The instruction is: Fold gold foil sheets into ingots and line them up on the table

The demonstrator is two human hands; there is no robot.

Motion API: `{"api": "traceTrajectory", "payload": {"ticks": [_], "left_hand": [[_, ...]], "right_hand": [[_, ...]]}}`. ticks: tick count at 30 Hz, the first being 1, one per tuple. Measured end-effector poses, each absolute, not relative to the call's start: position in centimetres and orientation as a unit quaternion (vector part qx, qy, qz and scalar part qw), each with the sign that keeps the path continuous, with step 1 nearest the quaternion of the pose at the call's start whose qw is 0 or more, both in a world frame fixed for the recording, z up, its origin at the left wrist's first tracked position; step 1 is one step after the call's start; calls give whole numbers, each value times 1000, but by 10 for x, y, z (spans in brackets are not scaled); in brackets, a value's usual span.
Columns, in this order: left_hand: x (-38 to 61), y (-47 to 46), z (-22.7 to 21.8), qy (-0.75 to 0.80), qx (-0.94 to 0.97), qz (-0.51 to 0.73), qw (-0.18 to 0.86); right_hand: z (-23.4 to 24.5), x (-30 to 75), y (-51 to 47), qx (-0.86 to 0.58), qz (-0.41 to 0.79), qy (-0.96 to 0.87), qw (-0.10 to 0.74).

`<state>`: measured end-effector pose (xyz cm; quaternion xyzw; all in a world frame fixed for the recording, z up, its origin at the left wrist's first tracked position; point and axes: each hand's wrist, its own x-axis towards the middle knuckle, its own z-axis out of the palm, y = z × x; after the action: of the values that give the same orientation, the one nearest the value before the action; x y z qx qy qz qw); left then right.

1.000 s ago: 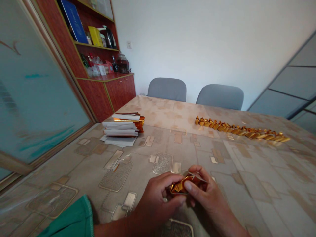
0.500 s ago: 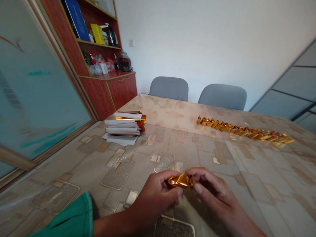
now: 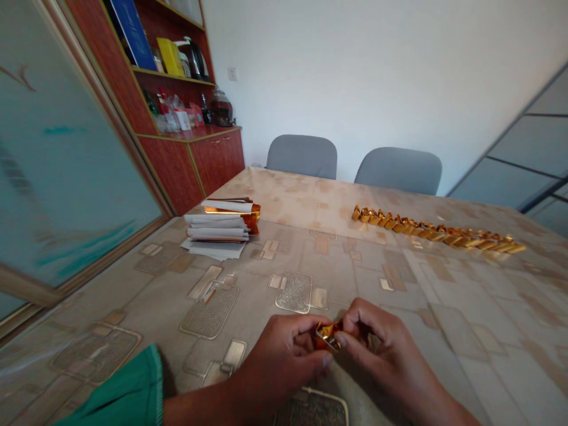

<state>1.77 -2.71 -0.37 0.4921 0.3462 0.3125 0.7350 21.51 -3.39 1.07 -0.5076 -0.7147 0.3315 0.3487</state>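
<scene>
Gold foil (image 3: 327,335), folded into a small, tight piece, sits pinched between your two hands, just above the patterned tablecloth (image 3: 444,331) and close to the table edge nearest you. Your left hand (image 3: 279,370) curls around it from the near left, its fingers closed in a narrow grip on the foil. Your right hand (image 3: 381,349) comes in from the right, its thumb and fingers (image 3: 350,340) narrowed on the other side, so the hands nearly meet and hide much of the piece. A green sleeve (image 3: 119,384) covers your left arm above the bare forearm.

Ahead and to your left lies a loose stack of white-backed sheets (image 3: 217,228), with orange-gold foil showing at its right end. Well to your right, a long row of folded gold pieces (image 3: 437,229) runs across the far part of the table, each piece touching or overlapping the next. Beyond the table stand two grey chairs (image 3: 302,157) (image 3: 399,170), and a red-brown wooden cabinet (image 3: 173,171) holding bottles and jars stands to the left
</scene>
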Motion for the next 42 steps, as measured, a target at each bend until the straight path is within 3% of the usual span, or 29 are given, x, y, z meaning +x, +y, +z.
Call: {"api": "traceTrajectory", "payload": {"ticks": [9,25,37,42], "left_hand": [[19,-24,7,372,484,312,728],[20,-23,8,380,475,326,724],[20,-29,10,356,504,320,719],[21,-27,15,341,477,327,741]], "right_hand": [[14,207,-37,-482,196,-786,334],[12,203,-36,-518,326,-718,332],[9,201,-44,-529,230,-753,315],[15,201,-41,-469,283,-774,316]]}}
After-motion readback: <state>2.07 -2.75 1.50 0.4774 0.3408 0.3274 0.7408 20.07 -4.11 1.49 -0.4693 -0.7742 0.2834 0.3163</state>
